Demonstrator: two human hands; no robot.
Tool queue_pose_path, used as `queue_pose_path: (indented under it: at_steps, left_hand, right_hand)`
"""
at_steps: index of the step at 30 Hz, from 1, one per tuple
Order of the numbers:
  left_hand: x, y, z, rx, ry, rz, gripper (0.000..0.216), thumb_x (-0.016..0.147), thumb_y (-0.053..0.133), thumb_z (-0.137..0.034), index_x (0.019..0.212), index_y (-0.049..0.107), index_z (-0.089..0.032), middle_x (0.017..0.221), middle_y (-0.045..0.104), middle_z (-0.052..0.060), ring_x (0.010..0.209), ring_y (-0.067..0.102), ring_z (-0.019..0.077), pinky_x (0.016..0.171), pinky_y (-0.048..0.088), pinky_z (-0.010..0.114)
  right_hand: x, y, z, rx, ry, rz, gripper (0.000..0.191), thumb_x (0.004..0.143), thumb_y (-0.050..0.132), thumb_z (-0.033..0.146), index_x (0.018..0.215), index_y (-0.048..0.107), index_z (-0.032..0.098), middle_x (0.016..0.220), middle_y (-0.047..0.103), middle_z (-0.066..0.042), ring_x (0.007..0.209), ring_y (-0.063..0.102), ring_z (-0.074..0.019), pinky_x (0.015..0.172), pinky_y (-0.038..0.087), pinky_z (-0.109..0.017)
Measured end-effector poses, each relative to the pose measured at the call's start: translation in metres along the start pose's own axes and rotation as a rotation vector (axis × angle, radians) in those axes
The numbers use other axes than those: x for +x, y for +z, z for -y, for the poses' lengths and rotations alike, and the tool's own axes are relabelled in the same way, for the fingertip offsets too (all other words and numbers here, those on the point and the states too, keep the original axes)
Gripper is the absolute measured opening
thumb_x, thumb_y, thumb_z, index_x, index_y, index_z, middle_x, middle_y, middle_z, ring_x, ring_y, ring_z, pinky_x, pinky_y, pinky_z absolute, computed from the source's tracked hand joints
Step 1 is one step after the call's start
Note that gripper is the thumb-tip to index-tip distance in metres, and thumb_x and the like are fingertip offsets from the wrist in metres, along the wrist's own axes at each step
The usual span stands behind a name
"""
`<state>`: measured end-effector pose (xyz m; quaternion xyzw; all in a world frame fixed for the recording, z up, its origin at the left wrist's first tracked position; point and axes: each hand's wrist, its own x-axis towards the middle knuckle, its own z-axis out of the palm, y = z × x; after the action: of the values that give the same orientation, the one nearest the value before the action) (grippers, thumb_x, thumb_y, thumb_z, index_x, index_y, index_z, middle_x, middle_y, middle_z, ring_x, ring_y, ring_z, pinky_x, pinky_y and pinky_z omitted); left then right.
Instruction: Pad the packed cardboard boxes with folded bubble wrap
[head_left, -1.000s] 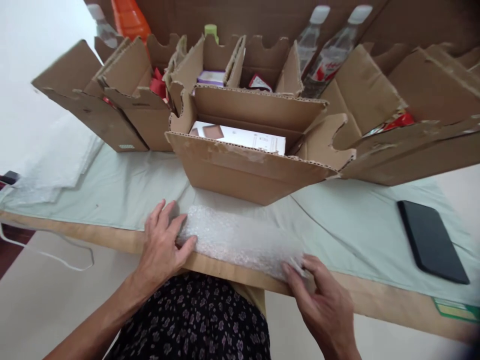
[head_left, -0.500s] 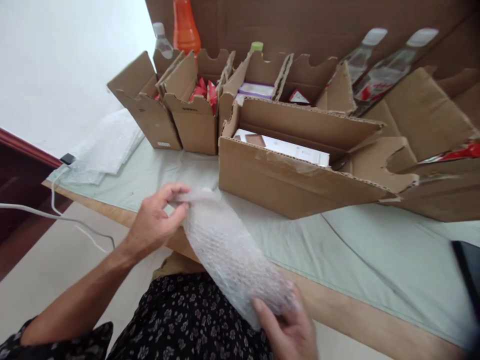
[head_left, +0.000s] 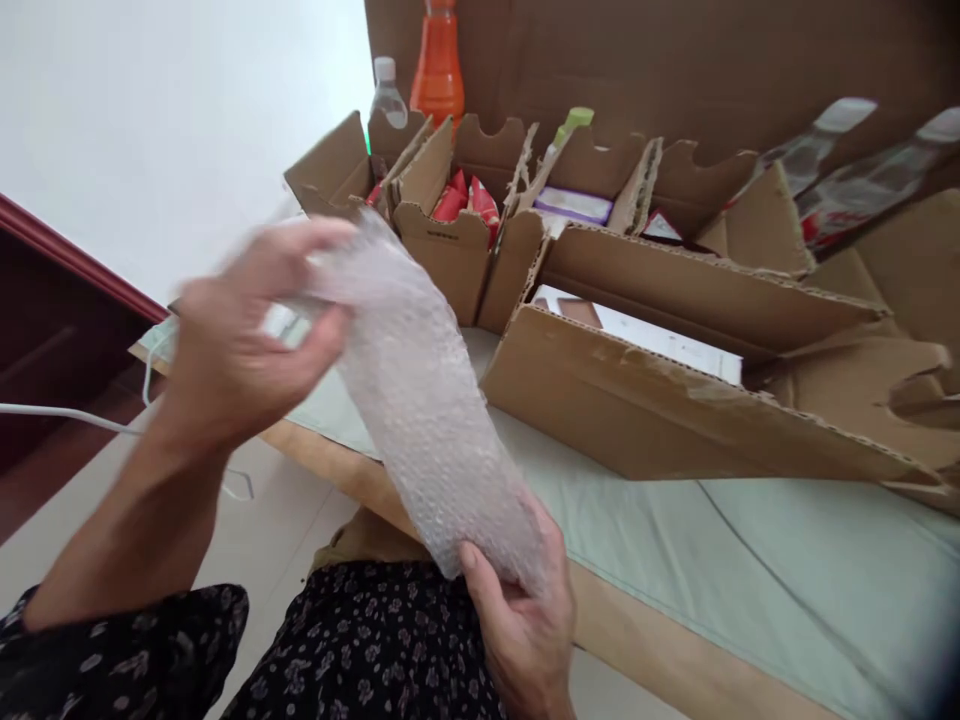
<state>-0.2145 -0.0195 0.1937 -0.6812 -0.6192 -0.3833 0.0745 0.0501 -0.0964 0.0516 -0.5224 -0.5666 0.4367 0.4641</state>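
Observation:
A long bundle rolled in bubble wrap (head_left: 420,400) is held up off the table, tilted with its top end to the left. My left hand (head_left: 240,330) grips that top end, its fingers curled and blurred by motion. My right hand (head_left: 517,610) is closed round the bottom end, just above my lap. What the wrap holds is hidden. Behind the bundle lies a wide open cardboard box (head_left: 675,400) with a white flat pack (head_left: 645,335) inside.
Several small open cardboard boxes (head_left: 442,240) stand in a row at the back, holding red packets (head_left: 465,200) and a purple-white item (head_left: 574,205). An orange bottle (head_left: 437,60) and clear bottles stand behind. A pale green cloth (head_left: 675,540) covers the table. A white cable (head_left: 60,412) trails left.
Both hands lifted the bubble-wrapped bundle from the table edge and tipped it nearly upright. The view swung left, so the dark flat thing at the right is out of sight.

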Motion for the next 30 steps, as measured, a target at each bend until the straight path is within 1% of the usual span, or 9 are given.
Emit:
queue_pose_path:
  at_steps: [3,6,9,11,14,16,21,25,30]
  left_hand:
    - [-0.004,0.057,0.035,-0.004,0.104,0.179,0.047,0.087,0.064,-0.012,0.134,0.064,-0.014,0.119,0.076,0.009,0.099,0.073,0.0225,0.095,0.061,0.040]
    - [-0.034,0.094,0.046,0.004,0.090,0.175,0.049,0.088,0.068,-0.017,0.135,0.061,-0.008,0.126,0.071,0.020,0.119,0.066,0.0346,0.103,0.057,0.055]
    - [-0.081,0.087,0.025,-0.068,0.078,0.095,0.043,0.092,0.060,-0.010,0.134,0.060,-0.013,0.127,0.068,0.018,0.125,0.062,0.0310,0.107,0.054,0.054]
    - [-0.114,0.073,0.002,-0.214,0.120,0.156,0.047,0.086,0.060,-0.004,0.131,0.061,-0.016,0.123,0.067,0.015,0.125,0.061,0.0283,0.108,0.054,0.049]
    - [-0.152,0.064,-0.026,-0.369,0.202,0.301,0.050,0.083,0.062,-0.008,0.133,0.060,-0.013,0.130,0.065,0.017,0.131,0.057,0.0317,0.115,0.048,0.056]
    - [-0.166,0.070,-0.034,-0.360,0.208,0.287,0.048,0.086,0.063,-0.010,0.134,0.060,-0.011,0.129,0.067,0.019,0.130,0.058,0.0324,0.115,0.048,0.057]
    - [-0.165,0.081,-0.033,-0.440,-0.119,0.169,0.037,0.094,0.057,-0.004,0.127,0.064,-0.019,0.105,0.077,0.009,0.104,0.073,0.0210,0.095,0.061,0.037]
    - [-0.159,0.071,-0.034,-0.556,-0.508,0.239,0.045,0.101,0.056,-0.016,0.145,0.052,-0.022,0.105,0.081,0.005,0.092,0.078,0.0170,0.082,0.064,0.027]
    - [-0.160,0.074,-0.029,-0.282,-0.504,0.167,0.051,0.100,0.059,-0.022,0.149,0.049,-0.017,0.097,0.076,0.006,0.084,0.072,0.0183,0.081,0.061,0.032]
  right_hand:
    - [0.001,0.009,-0.008,-0.045,0.150,0.065,0.065,0.092,0.071,0.042,0.151,0.052,0.022,0.143,0.064,-0.015,0.128,0.064,-0.0315,0.104,0.058,-0.046]
    - [-0.002,0.009,-0.006,0.068,0.288,0.151,0.079,0.097,0.065,0.044,0.165,0.029,0.026,0.132,0.068,-0.014,0.115,0.070,-0.0272,0.094,0.061,-0.043]
    - [-0.003,0.004,0.002,0.166,0.328,0.213,0.084,0.101,0.061,0.043,0.169,0.014,0.027,0.102,0.073,-0.006,0.086,0.073,-0.0195,0.077,0.062,-0.034]
    - [-0.004,0.001,0.006,0.121,0.287,0.219,0.080,0.101,0.062,0.041,0.168,0.020,0.027,0.090,0.071,-0.001,0.076,0.070,-0.0168,0.072,0.060,-0.030]
    - [-0.008,-0.002,0.007,0.005,0.197,0.265,0.063,0.101,0.062,0.043,0.159,0.043,0.028,0.102,0.073,-0.005,0.077,0.070,-0.0170,0.076,0.061,-0.031]
    - [-0.012,-0.006,0.008,-0.060,0.131,0.307,0.058,0.100,0.063,0.046,0.154,0.050,0.029,0.123,0.072,-0.009,0.091,0.073,-0.0210,0.086,0.062,-0.036]
    - [-0.002,-0.031,0.017,-0.167,-0.089,0.294,0.071,0.100,0.064,0.040,0.164,0.033,0.033,0.117,0.075,-0.007,0.099,0.075,-0.0243,0.093,0.061,-0.044]
    - [0.024,-0.043,0.026,-0.327,-0.405,0.342,0.050,0.097,0.064,0.018,0.145,0.056,0.031,0.109,0.077,-0.005,0.097,0.075,-0.0238,0.087,0.062,-0.041]
    - [0.049,-0.014,0.023,-0.510,-0.717,0.545,0.039,0.095,0.060,0.009,0.133,0.062,0.020,0.129,0.073,-0.010,0.118,0.066,-0.0271,0.094,0.058,-0.043]
